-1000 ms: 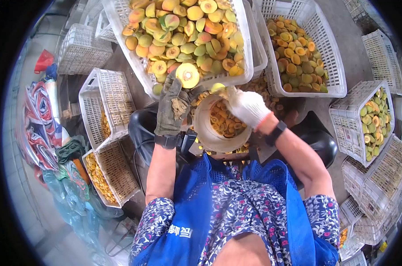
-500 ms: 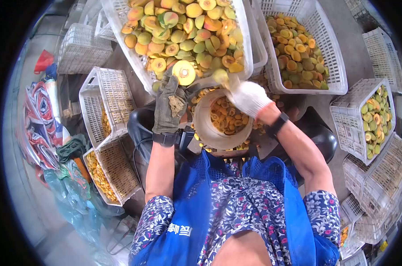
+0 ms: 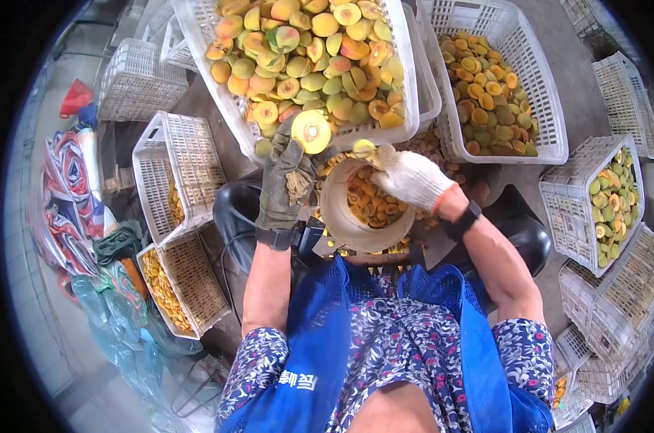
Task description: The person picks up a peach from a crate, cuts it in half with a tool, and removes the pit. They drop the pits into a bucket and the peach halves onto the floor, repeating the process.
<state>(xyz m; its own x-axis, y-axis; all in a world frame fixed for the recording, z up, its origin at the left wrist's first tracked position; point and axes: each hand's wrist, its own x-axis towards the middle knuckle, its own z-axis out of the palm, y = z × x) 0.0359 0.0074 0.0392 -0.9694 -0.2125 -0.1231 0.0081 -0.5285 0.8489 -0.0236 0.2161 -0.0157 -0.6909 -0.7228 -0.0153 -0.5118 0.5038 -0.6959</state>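
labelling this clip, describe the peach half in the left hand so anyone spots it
Find the white crate heaped with peach halves, top centre. At its near rim the dark-gloved left hand holds one peach half. Unlike the heaped ones, it is held clear, yellow cut face up.

Yellow peach half point(image 3: 312, 131), cut face up, held aloft; second piece point(image 3: 362, 149) just beside.

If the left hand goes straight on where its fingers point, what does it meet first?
Probably the near wall of the big white crate, just beyond the left hand and the peach half it holds. If the hand is above the rim, the piled fruit instead; depth is unclear.
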